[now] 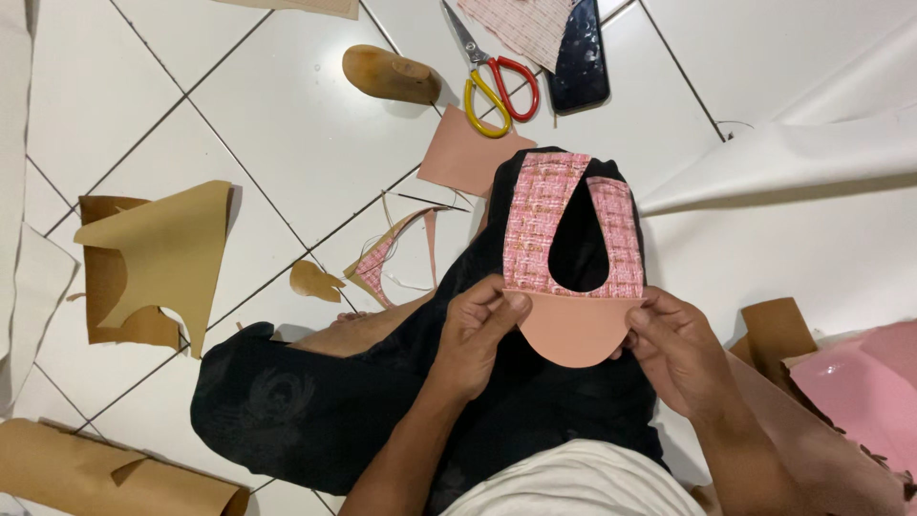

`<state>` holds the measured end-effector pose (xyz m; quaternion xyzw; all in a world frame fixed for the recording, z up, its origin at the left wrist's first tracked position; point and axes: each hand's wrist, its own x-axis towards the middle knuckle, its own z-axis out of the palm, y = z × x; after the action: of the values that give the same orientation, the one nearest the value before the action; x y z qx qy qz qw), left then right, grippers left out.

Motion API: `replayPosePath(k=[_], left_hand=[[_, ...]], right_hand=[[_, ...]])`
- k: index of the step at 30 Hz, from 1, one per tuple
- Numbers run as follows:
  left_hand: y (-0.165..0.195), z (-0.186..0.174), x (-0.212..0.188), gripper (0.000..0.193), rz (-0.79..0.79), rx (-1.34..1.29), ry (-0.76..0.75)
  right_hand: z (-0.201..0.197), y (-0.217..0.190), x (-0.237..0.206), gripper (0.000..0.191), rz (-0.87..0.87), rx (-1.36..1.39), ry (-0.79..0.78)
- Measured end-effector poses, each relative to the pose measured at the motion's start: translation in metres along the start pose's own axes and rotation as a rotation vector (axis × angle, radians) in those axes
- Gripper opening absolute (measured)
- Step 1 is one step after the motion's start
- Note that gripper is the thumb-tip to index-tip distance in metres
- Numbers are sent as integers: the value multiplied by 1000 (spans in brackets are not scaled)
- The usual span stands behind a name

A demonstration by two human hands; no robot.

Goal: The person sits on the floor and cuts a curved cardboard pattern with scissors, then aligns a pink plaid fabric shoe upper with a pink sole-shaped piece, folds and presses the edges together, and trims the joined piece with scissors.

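White tiled floor (287, 124), scraps everywhere, and the person is sitting low with black cloth (315, 401) over the lap. Left hand (478, 334) pinches the near-left edge of the pink tweed upper (535, 229), thumb on top; right hand (673, 349) grips the right edge, holding it flat over the knee, apparently for alignment with its salmon toe piece (573, 330). Scissors (497, 81), a wooden last (392, 75) and a phone (583, 57) lie well beyond.

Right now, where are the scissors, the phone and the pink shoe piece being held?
scissors (497, 81): head view, on the pivot where blades meet handles.
phone (581, 57): head view, middle of its dark back.
pink shoe piece (535, 220): head view, left woven strip.
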<state>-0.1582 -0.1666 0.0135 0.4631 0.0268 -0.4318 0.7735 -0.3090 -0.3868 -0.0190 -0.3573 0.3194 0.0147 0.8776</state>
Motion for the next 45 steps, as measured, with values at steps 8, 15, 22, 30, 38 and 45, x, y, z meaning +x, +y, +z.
replayPosePath(k=[8, 15, 22, 30, 38, 45], left_hand=[[18, 7, -11, 22, -9, -125, 15], [17, 15, -8, 42, -50, -206, 86], [-4, 22, -4, 41, 49, -30, 150], [3, 22, -18, 38, 24, 327, 73], [14, 31, -20, 43, -48, 221, 10], [20, 20, -16, 36, -90, 157, 10]], right_hand=[[14, -8, -7, 22, 5, -48, -135], [30, -8, -8, 35, -7, 75, -159], [35, -1, -7, 37, 7, 109, -178], [46, -4, -4, 35, -77, -69, -175], [65, -10, -1, 26, -107, -317, -91], [63, -25, 3, 19, -103, -308, -71]])
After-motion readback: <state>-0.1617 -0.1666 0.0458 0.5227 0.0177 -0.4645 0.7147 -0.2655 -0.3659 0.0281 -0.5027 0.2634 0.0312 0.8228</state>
